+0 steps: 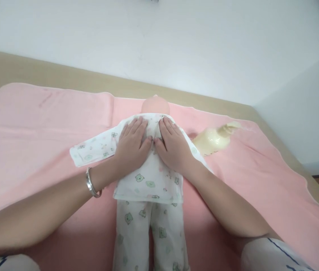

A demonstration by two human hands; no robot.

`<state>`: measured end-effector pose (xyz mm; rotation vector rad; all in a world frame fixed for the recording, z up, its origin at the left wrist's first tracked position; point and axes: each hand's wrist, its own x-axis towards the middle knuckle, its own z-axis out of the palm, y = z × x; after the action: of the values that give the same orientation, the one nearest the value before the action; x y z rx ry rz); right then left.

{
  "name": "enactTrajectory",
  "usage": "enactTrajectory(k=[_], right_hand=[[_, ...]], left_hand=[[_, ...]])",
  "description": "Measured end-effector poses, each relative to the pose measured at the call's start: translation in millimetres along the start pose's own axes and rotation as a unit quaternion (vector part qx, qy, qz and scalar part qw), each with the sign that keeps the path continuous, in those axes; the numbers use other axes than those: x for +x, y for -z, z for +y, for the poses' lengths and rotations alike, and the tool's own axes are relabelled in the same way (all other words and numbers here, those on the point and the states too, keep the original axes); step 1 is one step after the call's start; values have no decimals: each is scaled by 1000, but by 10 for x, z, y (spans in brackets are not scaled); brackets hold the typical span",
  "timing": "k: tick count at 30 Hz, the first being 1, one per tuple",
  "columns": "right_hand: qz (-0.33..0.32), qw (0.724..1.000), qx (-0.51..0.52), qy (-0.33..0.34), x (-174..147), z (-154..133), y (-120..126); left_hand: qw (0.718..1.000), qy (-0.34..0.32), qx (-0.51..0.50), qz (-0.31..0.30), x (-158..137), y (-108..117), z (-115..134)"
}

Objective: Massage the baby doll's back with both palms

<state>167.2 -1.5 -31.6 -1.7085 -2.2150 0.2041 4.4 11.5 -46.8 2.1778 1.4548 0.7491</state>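
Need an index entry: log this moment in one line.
left hand: palm-down on printed top; right hand: palm-down on same top; patterned trousers: below top; pale bottle: on pink cloth

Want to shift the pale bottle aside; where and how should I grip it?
Probably grip the bottle by its broad, rounded body, from above with the right hand, the nearer one. Its narrower top points right and offers less to hold; its left end lies close beside the printed shirt.

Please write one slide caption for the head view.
Left hand and right hand lie flat on a printed white shirt; a yellowish bottle rests on pink cloth.
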Motion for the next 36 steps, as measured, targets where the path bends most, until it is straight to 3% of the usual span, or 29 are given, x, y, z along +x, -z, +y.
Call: enactTrajectory(k=[12,18,25,31,36], right_hand=[[10,1000,-11,18,-23,-3,6],[20,998,-34,39,-38,-12,4],[29,996,-64,47,-111,-113,75],[30,994,-89,56,-210,-212,147],[42,994,-86,48,-244,-245,91]], left_hand=[[992,-32,111,-41,-61,143,124],[987,-81,132,-45,-147,186,211],[991,-60,84,-91,66,192,79],[992,-68,58,-87,104,221,57],[992,-36,92,-72,89,217,61]])
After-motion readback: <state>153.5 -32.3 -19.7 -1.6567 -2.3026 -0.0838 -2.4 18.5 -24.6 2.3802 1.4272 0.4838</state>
